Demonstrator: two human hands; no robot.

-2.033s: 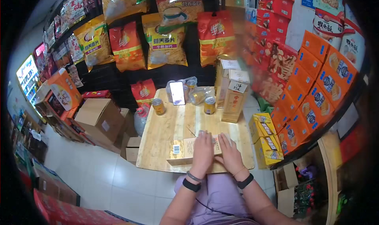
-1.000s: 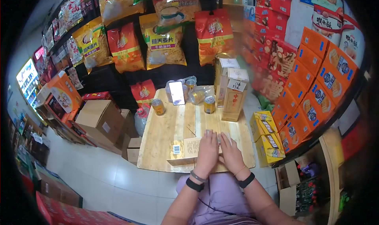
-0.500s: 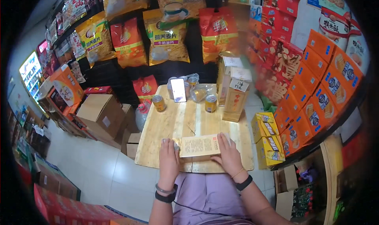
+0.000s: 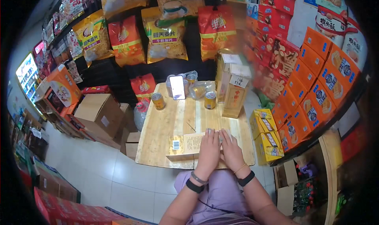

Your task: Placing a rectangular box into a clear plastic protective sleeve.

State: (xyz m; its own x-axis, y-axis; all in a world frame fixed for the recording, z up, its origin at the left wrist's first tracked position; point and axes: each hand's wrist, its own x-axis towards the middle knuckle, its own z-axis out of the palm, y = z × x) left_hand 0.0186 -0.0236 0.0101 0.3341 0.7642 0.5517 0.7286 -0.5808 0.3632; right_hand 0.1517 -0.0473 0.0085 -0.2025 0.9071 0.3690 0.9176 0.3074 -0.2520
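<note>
A long gold and cream carton [image 4: 183,146] lies flat across the near part of the wooden table [image 4: 158,126]. Its left end, with a barcode, shows; its right end is covered by my hands. My left hand [image 4: 210,148] rests over the carton's right part, fingers stretched out and nearly together. Beside it, my right hand [image 4: 233,152] grips the carton's right end, its fingers bent over the top. The fingertips of both hands come close together there, and whether a small thing is between them is hidden.
A lit phone [image 4: 177,87] stands at the table's back, near wrapped cans in clear plastic [image 4: 198,90]. Two gold cans, left [image 4: 158,101] and right [image 4: 210,100], stand apart. Upright gold cartons [image 4: 235,92] are at the back right. Yellow boxes [image 4: 268,134] stack beside the table.
My left hand has moved right, from the carton's left end to its right part beside my right hand. The barcoded left end is now uncovered, and the carton sits slightly further left.
</note>
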